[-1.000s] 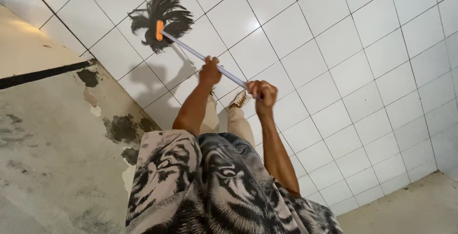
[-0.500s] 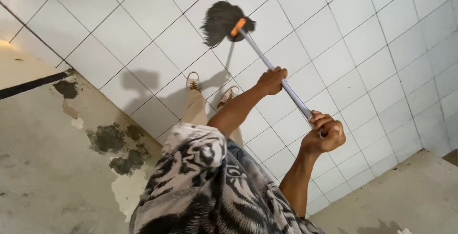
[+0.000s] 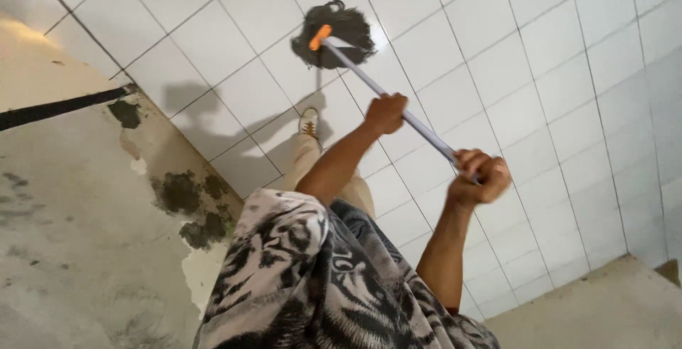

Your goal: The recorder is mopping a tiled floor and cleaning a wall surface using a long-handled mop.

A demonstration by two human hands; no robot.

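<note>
Gripping a mop handle (image 3: 419, 127) with both hands, spaced apart along the pale shaft for leverage. Left hand (image 3: 386, 113) wrapped fully round the shaft nearer the head, grip closed tight, placed low to press and steer. Right hand (image 3: 477, 177) clenched round the upper end, grip likewise closed, set there to act as the pivot. Slanting from that near-right end down to the far left, ending at an orange collar (image 3: 320, 37) joined to a dark stringy mop head (image 3: 337, 34), spread flat against the white tiled floor (image 3: 497, 50) so that the strands touch as much tile as possible. Standing with one shoe (image 3: 309, 123) and a tan trouser leg (image 3: 312, 160) just behind the mop head, well placed for reaching forward. Wearing a black-and-white patterned shirt (image 3: 305, 285), filling the near foreground. Running along the left, a stained concrete wall (image 3: 78, 214) with peeling patches, meeting the tiles at a diagonal edge.
</note>
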